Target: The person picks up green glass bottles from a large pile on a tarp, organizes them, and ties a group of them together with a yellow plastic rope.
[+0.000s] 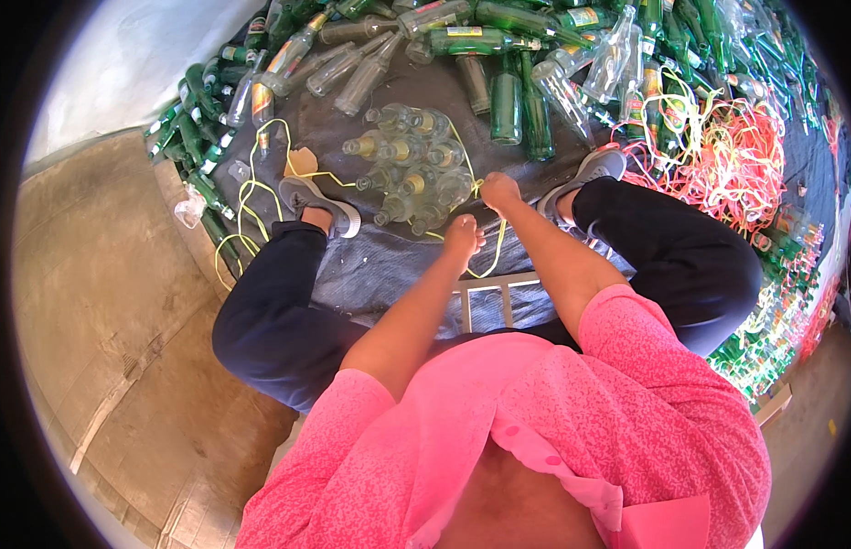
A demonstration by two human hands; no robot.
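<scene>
Upright clear glass bottles (pixel 400 149) stand in a tight cluster on a dark cloth between my feet, their necks pointing up towards me. A yellow plastic strap (pixel 464 152) passes around the cluster and crosses itself at its right side. My right hand (pixel 499 192) is closed on the strap beside that crossing. Lower and closer to me, my left hand (pixel 464 237) has its fingers curled in on the strap near the front bottles. Between the two hands a slack loop of strap hangs down; what lies inside each fist is hidden.
Green bottles (pixel 506 106) and clear ones lie heaped beyond the cluster. A tangle of red and yellow straps (pixel 730 165) lies at right, more yellow strap (pixel 241 199) at left. My shoes (pixel 319 206) flank the cluster. A metal frame (pixel 490 283) shows below my forearms; brown sheeting (pixel 116 309) covers the left floor.
</scene>
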